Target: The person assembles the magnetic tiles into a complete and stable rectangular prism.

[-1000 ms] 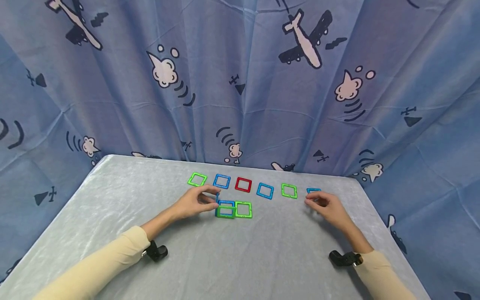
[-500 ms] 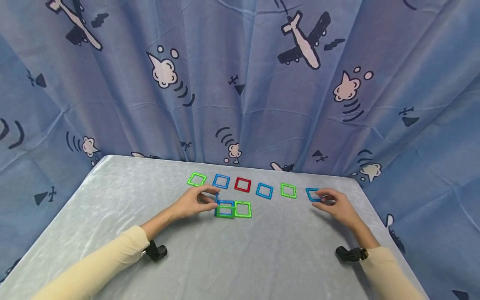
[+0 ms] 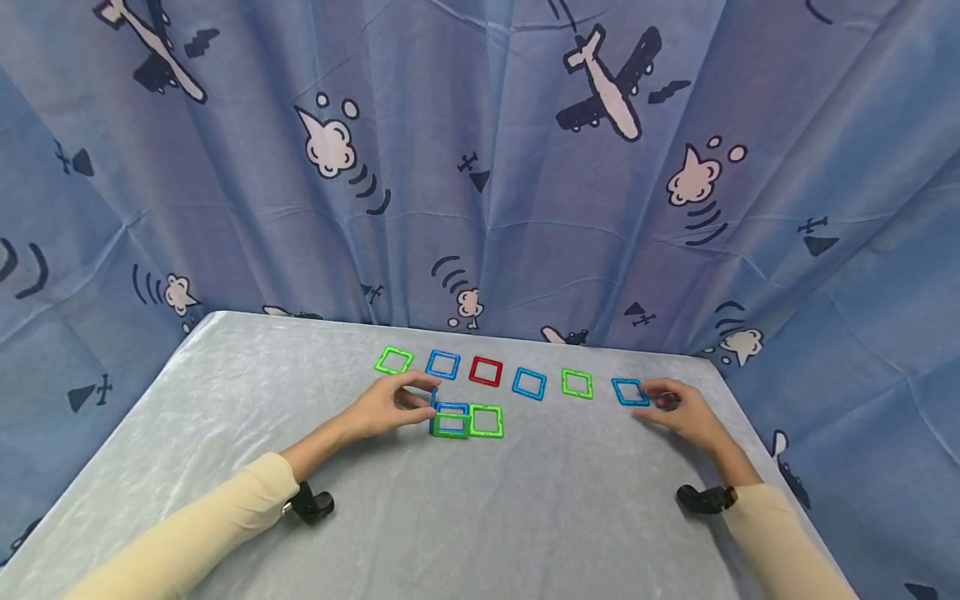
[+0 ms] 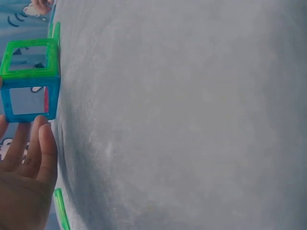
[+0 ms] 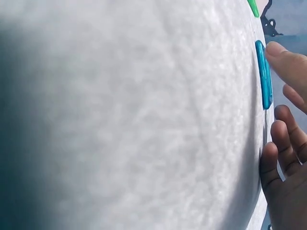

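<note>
A partly built cube of magnetic tiles stands on the table, with a green tile (image 3: 452,426) on its near side and an upright blue tile (image 4: 29,100) on its left. My left hand (image 3: 386,406) holds that blue side, thumb and forefinger at its edges. Another green tile (image 3: 487,422) lies flat against the cube's right. At the far right, my right hand (image 3: 686,410) has its thumb and forefinger spread around the right edge of a flat blue tile (image 3: 628,392). In the right wrist view one fingertip overlaps this blue tile (image 5: 264,74), and the other fingers are loosely bent.
Behind the cube runs a row of flat square tiles: green (image 3: 393,360), blue (image 3: 443,364), red (image 3: 486,372), blue (image 3: 529,383) and green (image 3: 577,383). A blue curtain (image 3: 480,167) hangs along the far edge of the grey-covered table (image 3: 510,517).
My right hand has shifted right, uncovering more of the blue tile at the far right, which now shows almost whole. The left hand and the cube have stayed in place.
</note>
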`<state>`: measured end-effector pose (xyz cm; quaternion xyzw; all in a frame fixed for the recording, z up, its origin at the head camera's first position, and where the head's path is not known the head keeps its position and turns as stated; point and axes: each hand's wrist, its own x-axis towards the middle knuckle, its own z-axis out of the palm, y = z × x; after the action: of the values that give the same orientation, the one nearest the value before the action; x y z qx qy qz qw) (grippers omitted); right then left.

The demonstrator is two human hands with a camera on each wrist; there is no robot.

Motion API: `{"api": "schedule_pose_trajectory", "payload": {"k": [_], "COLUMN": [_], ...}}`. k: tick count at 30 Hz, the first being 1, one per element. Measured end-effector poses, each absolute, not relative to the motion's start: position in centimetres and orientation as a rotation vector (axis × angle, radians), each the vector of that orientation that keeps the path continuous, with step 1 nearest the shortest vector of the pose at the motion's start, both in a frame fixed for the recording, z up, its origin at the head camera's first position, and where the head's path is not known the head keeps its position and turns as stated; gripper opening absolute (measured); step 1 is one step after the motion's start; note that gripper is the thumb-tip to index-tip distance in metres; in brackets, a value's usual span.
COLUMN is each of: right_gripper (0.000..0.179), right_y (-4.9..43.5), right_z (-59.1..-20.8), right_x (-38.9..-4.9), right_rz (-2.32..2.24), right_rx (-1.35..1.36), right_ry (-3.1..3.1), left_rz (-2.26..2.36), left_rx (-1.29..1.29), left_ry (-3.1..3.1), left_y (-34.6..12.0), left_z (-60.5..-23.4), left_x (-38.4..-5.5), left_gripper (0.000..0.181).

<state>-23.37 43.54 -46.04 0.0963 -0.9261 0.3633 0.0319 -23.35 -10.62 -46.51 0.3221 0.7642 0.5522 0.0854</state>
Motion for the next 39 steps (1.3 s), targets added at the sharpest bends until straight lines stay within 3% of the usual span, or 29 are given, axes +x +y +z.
{"api": "schedule_pose_trajectory", "payload": {"k": [7,25,39], "right_gripper": [0.046,0.013,0.008], "right_y": [43.32,43.02,43.06], "right_z": [-46.06,-46.04,-45.73], "right_x": [-24.11,-24.26,-23.85], "right_rz": [1.112,1.063,0.978], "right_rx": [0.289,0.396,0.406], "right_ry": [-2.862,-2.835,-2.856], "left_rz": [1.633,1.635,1.639], "left_rx": [0.94,0.962,0.945], "left_ry": [2.29,2.296,2.291], "left_y": [-10.79,-10.84,-10.58], "left_z": [-46.28,-46.27,-46.27], "left_x": [-23.27,-23.26,-23.3], "left_gripper": [0.049,0.05,0.049]}}
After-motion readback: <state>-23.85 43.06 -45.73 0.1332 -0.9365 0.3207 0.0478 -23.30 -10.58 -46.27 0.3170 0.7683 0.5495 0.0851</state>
